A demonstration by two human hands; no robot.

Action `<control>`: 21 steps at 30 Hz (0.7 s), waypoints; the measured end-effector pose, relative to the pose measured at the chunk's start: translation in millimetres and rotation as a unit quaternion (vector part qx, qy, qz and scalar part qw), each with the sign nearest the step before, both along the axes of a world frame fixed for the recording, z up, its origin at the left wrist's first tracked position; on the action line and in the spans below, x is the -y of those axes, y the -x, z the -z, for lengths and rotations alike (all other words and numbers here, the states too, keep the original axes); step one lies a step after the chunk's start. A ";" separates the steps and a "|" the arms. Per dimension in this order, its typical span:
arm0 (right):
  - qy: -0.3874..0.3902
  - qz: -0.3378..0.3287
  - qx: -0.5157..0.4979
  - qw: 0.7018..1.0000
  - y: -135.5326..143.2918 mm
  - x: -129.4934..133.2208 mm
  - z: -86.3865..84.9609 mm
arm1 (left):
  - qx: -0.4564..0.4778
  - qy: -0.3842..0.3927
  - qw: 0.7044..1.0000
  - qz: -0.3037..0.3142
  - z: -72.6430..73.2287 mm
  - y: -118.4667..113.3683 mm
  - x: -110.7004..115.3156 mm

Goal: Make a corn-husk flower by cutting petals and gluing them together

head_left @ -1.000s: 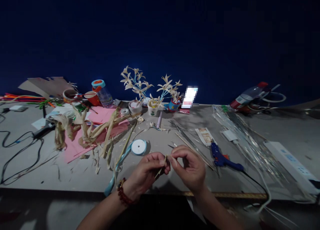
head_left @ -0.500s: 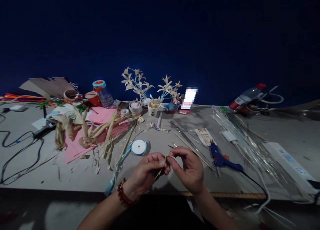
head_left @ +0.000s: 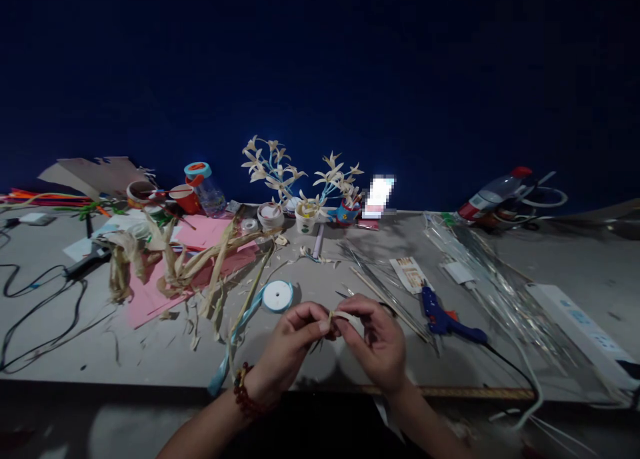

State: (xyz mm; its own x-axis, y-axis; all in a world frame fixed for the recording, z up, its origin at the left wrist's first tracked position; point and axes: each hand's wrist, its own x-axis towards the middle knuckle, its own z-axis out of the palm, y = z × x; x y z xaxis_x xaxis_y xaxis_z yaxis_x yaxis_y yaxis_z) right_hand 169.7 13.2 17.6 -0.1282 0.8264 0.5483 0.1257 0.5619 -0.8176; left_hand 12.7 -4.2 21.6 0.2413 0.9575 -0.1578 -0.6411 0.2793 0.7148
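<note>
My left hand (head_left: 299, 336) is closed in a pinch at the table's front middle, a beaded bracelet (head_left: 245, 387) on its wrist. Between its thumb and fingers is a pale strip of dried husk (head_left: 347, 318), whose lower end sticks out below the fingers. My right hand (head_left: 376, 339) pinches the same strip from the other side, and a bit of it curves up between thumb and index finger. The fingertips hide most of the piece. Just left and beyond lies a roll of light blue ribbon (head_left: 278, 296). Scissors, partly covered, lie behind my right hand.
Dried corn husks (head_left: 175, 266) lie over pink paper (head_left: 143, 302) on the left. Husk flowers stand in a white cup (head_left: 305, 220) at the back. To the right are a blue glue gun (head_left: 445, 320) with its cord, bundled wires (head_left: 500, 292) and a power strip (head_left: 580, 326).
The husk strip now bends into a visible curve between my right thumb and index finger. Both hands stay nearly in place, with the right fingers slightly shifted.
</note>
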 end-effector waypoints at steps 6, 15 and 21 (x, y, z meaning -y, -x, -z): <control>0.011 -0.022 -0.031 0.999 7.2 2.5 -3.8 | -0.089 -0.087 0.991 -0.054 9.4 1.1 1.2; -0.017 0.002 -0.026 1.000 10.7 0.7 -4.6 | -0.124 -0.126 0.981 -0.086 11.9 0.2 -0.6; -0.014 0.006 -0.023 1.000 12.6 1.0 -6.1 | -0.125 -0.115 0.981 -0.090 9.3 0.6 0.5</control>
State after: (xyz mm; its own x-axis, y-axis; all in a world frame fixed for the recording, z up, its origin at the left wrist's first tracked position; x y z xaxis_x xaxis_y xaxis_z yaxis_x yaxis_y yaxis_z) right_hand 157.1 12.2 23.7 -0.0929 0.8117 0.5766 0.0950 0.5837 -0.8064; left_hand 12.1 -4.7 12.3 0.0457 0.9984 0.0339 -0.4612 -0.0090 0.8872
